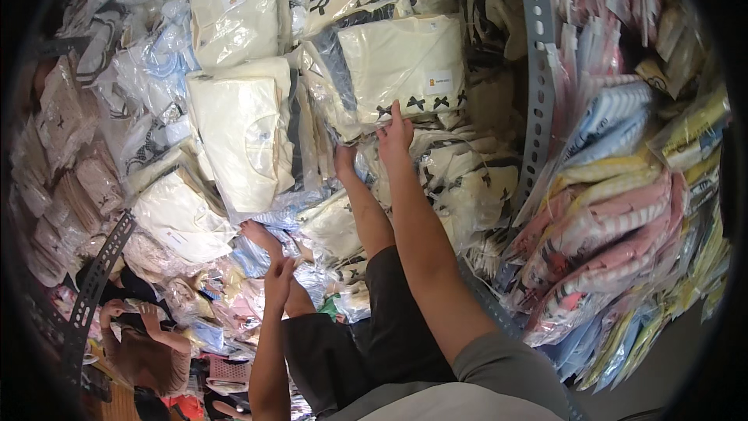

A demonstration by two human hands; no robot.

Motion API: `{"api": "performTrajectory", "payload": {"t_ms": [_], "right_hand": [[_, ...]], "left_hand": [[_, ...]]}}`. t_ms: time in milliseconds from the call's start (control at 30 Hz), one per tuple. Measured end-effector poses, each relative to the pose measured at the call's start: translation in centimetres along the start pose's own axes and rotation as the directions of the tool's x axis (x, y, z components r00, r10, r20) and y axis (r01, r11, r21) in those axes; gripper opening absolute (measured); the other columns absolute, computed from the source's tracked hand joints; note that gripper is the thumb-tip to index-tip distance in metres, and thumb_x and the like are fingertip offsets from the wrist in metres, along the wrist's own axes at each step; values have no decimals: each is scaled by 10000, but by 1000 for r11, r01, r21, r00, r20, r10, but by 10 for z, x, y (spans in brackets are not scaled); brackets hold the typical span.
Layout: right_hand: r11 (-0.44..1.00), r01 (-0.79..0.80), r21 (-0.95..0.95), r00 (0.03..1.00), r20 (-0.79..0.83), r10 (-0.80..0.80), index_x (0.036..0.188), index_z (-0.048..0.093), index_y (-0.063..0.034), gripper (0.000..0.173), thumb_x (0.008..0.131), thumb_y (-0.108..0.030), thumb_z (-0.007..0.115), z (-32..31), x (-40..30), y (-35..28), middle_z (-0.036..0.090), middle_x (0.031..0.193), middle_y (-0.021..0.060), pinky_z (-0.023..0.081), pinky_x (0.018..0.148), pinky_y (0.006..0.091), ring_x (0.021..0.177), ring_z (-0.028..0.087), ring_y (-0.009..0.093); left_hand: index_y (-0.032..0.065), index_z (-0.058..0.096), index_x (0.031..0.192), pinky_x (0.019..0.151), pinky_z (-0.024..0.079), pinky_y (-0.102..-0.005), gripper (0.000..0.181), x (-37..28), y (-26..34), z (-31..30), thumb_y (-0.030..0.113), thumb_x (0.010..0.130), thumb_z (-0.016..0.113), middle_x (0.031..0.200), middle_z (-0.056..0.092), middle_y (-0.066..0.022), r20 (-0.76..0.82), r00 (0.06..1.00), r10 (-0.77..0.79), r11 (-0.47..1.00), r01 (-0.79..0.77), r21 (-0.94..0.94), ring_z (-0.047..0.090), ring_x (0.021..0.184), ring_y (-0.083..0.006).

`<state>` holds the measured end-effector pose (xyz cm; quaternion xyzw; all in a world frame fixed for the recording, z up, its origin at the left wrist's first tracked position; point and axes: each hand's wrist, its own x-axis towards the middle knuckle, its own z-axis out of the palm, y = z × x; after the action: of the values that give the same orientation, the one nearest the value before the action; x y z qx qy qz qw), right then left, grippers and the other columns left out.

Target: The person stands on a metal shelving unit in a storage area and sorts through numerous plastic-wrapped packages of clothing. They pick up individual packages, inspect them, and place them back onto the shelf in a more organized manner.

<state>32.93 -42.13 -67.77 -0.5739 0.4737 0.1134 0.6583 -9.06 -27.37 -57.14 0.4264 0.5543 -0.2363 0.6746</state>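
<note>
My right hand (396,135) touches the lower edge of a cream garment with black bows, folded in a clear plastic bag (403,64); whether its fingers grip the bag cannot be told. My left hand (279,280) is raised near my left knee, its fingers partly bent, and whether it holds anything small is unclear. Just above it, one bare foot stands among the bags; the other foot is below the bow garment. Left of that garment lie more bagged cream garments (239,134), and another bagged one (181,216) sits lower left.
A perforated grey metal upright (534,70) stands on the right, with bagged pink striped garments (608,234) stacked beyond it. Another perforated upright (96,298) is at lower left, near a person in brown (146,356) with both hands raised. Bagged beige garments (64,111) are piled at far left.
</note>
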Motion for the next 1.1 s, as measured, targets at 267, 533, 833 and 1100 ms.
{"api": "performTrajectory", "payload": {"t_ms": [267,533,833,1100], "right_hand": [[986,-141,84,959,261,115,1052,580,-8,185,924,-133,626,0,-19,-16,624,1008,116,549,807,382,918,636,244],[992,-125,10,844,527,101,1066,604,-36,224,852,-92,633,-41,-213,-53,652,997,79,548,746,358,904,655,203],[543,282,-791,683,563,466,1110,616,16,284,842,-78,599,-205,-486,-11,660,894,43,501,774,310,808,613,144],[628,546,-554,635,763,122,1249,563,-1,431,856,-167,625,-232,-504,46,682,1038,174,505,821,375,923,670,255]], "left_hand": [[45,598,1188,731,478,-294,361,-100,-78,-94,318,956,635,1066,675,-54,-229,956,-182,981,159,-115,662,929,-174],[37,561,1281,887,479,-342,460,-122,-36,-162,371,968,601,1196,644,-87,-225,974,3,984,-43,-175,623,1089,-201],[-19,477,1364,985,501,-433,666,-194,76,-154,491,947,573,1271,613,-157,427,899,100,892,109,-438,606,1157,-280],[-97,598,1183,867,549,-379,381,-290,135,-171,135,886,661,1112,663,-167,272,955,116,958,-36,-283,664,987,-262]]}}
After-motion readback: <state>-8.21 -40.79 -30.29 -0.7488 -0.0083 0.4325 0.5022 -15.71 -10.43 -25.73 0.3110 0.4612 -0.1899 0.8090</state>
